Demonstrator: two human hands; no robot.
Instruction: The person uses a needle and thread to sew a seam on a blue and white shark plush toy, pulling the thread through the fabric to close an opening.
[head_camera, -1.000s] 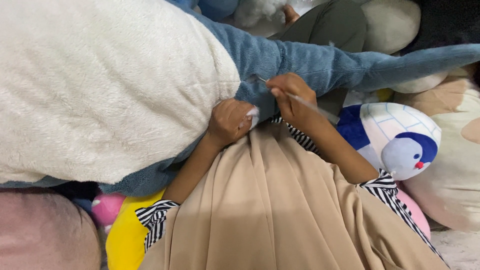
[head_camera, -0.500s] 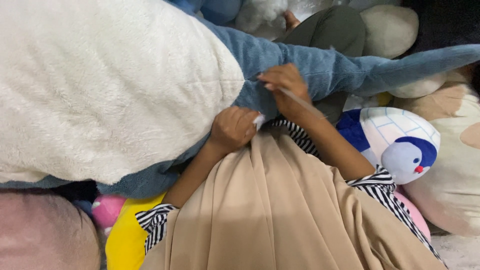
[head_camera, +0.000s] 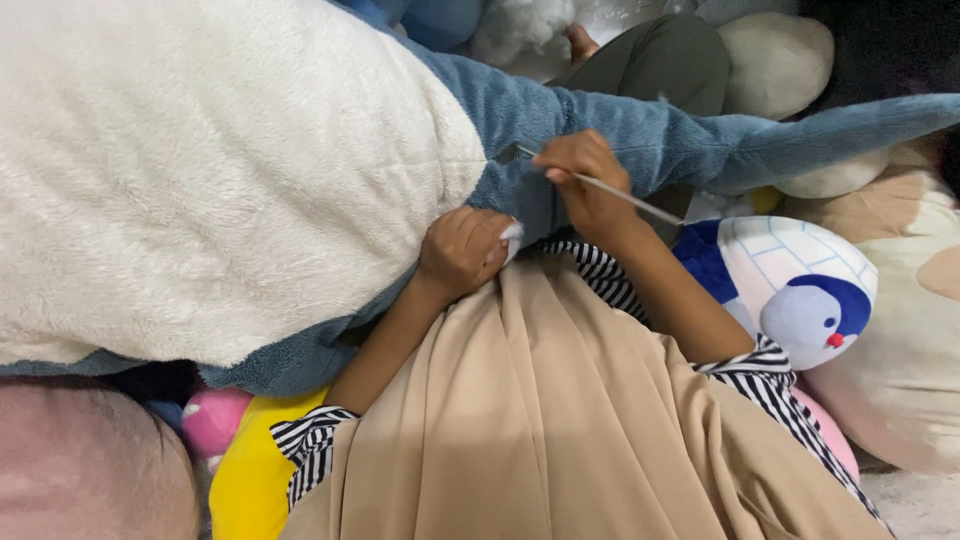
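big plush shark (head_camera: 250, 190) across lap, white belly up, blue-grey back and tail running off toward upper right. landmark: seam gap (head_camera: 505, 158) where white belly meets blue fabric. right hand (head_camera: 585, 180) just right of gap, fingers pinched shut on thin metal rod (head_camera: 625, 195), tip of rod at the gap, rest of rod slanting down-right over the wrist. left hand (head_camera: 465, 250) just below gap, closed into a fist against blue fabric, white stuffing tuft (head_camera: 512, 232) poking out between fingers and plush. likely light for its bulk, soft, squashy, pile fabric a bit slippery; no stiff parts visible, so sags wherever unsupported. best hold judged to be a bunch of fabric close beside the gap, or the narrow tail section right of it; wide belly too fat to grasp one-handed. rod looks stiff and thin, pinch hold near its middle fits. beige skirt (head_camera: 560, 420) below gap, striped sleeves (head_camera: 760, 370) at both wrists. round penguin plush (head_camera: 790, 285) lower right of gap, yellow plush (head_camera: 250, 470) and pink plush (head_camera: 210, 420) lower left, cream plush (head_camera: 775, 60) upper right.
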